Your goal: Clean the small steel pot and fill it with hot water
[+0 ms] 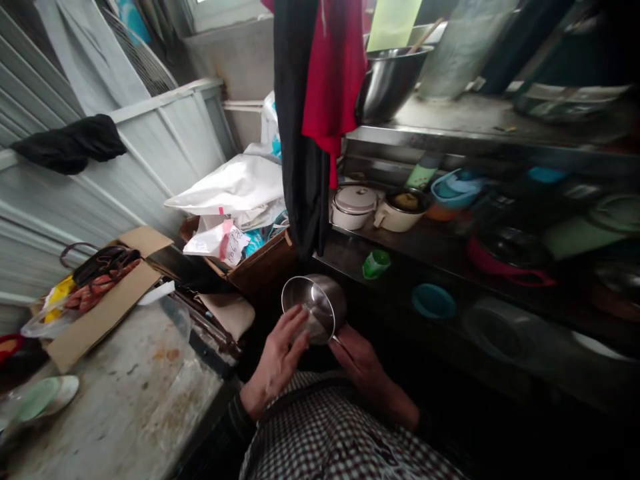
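Note:
A shiny metal saucepan (pixel 333 300) is held in front of my body, its mouth tipped toward me and to the left. My right hand (pixel 363 360) is closed at the near side of the pan, where a short piece of the handle shows by the rim. My left hand (pixel 283 353) is at the mouth, its fingers stretched out and slightly blurred, with the tips over the opening. Whether those fingertips touch the inner wall I cannot tell. Below both hands is a black-and-white checked apron (pixel 320 427).
To the left stands a stained worktop (pixel 150 373) with a cardboard box (pixel 95 320). Another box (pixel 265 260) holds white bags. Dark cloth (pixel 303 133) hangs ahead. Shelves at right carry a lidded pot (pixel 355 203), a steel bowl (pixel 387 87), a green cup (pixel 376 265) and a blue basin (pixel 433 301).

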